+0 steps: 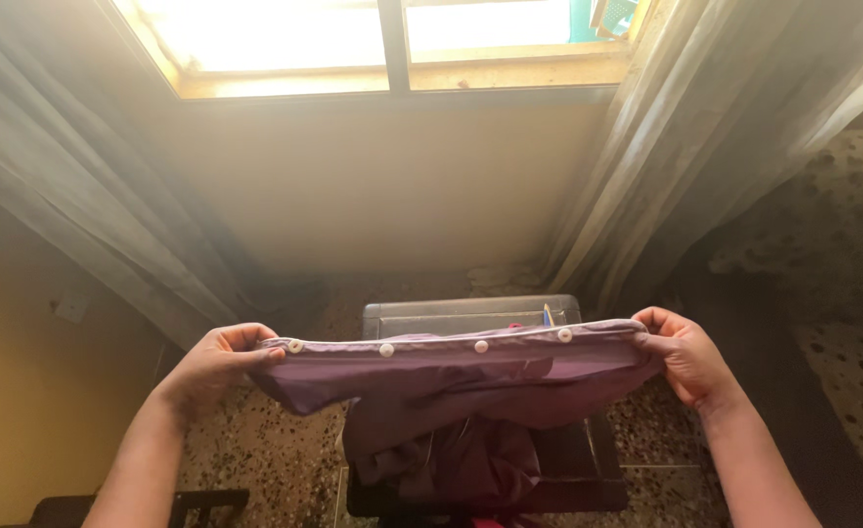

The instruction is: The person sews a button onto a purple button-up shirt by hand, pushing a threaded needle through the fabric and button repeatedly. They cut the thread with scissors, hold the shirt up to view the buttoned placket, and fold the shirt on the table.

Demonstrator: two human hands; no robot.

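Note:
A purple garment (451, 381) with white buttons along its top edge is stretched out flat between my two hands. My left hand (218, 362) pinches its left end, and my right hand (687, 354) pinches its right end. The rest of the cloth hangs down in folds onto a dark plastic chair (470, 315) below, which it partly hides.
A window (392, 39) with bright light sits above a pale wall. Grey curtains (79, 196) hang on both sides, the right one (676, 147) drawn aside. The floor (265, 460) is speckled stone. A dark spotted surface (842, 254) lies at the right.

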